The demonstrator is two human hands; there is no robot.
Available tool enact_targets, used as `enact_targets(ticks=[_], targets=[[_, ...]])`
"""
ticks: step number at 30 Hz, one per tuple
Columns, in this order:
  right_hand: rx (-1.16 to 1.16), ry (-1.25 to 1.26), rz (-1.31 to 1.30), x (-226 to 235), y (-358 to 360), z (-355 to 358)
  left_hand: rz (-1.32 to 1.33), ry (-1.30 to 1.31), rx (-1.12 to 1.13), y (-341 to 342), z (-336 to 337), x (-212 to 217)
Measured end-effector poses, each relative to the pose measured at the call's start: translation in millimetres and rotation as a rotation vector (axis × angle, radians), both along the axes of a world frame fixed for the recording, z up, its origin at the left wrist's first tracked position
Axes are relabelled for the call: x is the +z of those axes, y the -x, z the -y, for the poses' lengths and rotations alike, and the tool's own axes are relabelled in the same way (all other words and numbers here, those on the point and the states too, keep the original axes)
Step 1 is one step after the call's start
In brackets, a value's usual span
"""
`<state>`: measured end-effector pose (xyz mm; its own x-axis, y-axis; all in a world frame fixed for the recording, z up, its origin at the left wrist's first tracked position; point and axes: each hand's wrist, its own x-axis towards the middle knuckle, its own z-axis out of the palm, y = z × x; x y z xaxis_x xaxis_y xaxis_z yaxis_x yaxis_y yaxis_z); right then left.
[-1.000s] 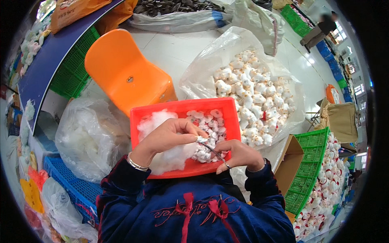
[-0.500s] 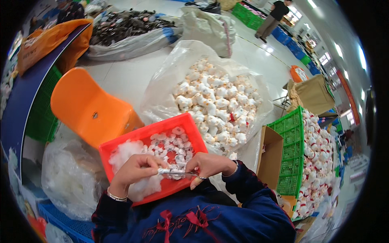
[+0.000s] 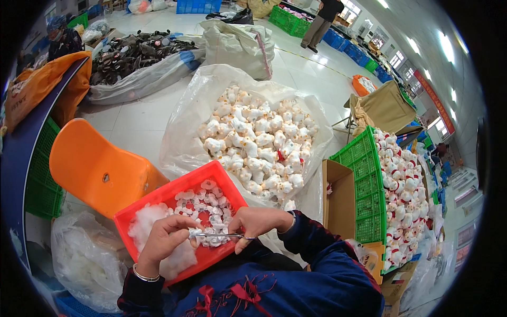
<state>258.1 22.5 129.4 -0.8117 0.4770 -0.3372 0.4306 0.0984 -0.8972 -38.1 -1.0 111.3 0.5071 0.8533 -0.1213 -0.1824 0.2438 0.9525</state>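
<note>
Since half a second ago my view has tipped upward, so the red tray (image 3: 174,198) has slid lower in the picture and more of the floor beyond it shows, while both hands have stayed over the tray. My left hand (image 3: 165,239) is above the tray's near half, its fingers pinched together on a small white stuffed piece (image 3: 196,233). My right hand (image 3: 257,222), at the tray's right edge, has its grip closed on a thin metal tool (image 3: 228,236) whose tip meets that piece; whether it is tweezers or scissors I cannot tell. White fluff (image 3: 145,227) fills the tray's left part and small white toy parts (image 3: 207,203) its middle. Beyond the tray lies an open clear bag of white plush toys (image 3: 253,140). Left of the tray stands an orange plastic chair (image 3: 95,169). Right of the tray are an open cardboard box (image 3: 338,203) and a green crate (image 3: 367,190) heaped with more toys.
</note>
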Motion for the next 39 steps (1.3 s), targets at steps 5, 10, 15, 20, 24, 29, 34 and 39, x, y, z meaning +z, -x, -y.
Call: enact_targets(ticks=[5, 10, 15, 20, 24, 29, 34, 39], targets=[[-0.039, -0.034, 0.094, 0, -1, 1, -0.051, -0.08, 0.124, 3, 0, -19], [-0.043, -0.078, 0.115, 0, 0, 2, -0.025, 0.089, 0.064, 8, -3, -16], [0.008, -0.055, 0.119, 1, -1, 2, 0.035, 0.147, -0.045, 13, -2, -17], [0.059, -0.042, 0.088, -8, -3, -1, 0.014, 0.152, -0.129, 14, -1, -9], [0.118, -0.108, 0.046, -14, -4, -6, 0.03, 0.143, -0.167, 15, 3, -12], [0.112, -0.118, 0.072, -10, -5, -6, -0.067, 0.047, -0.1, 10, 12, -6], [0.121, -0.098, 0.132, -2, -5, -7, -0.043, 0.089, -0.105, 8, 17, -12], [0.105, -0.028, 0.18, -3, -5, -2, 0.078, 0.123, -0.088, 16, 14, -29]])
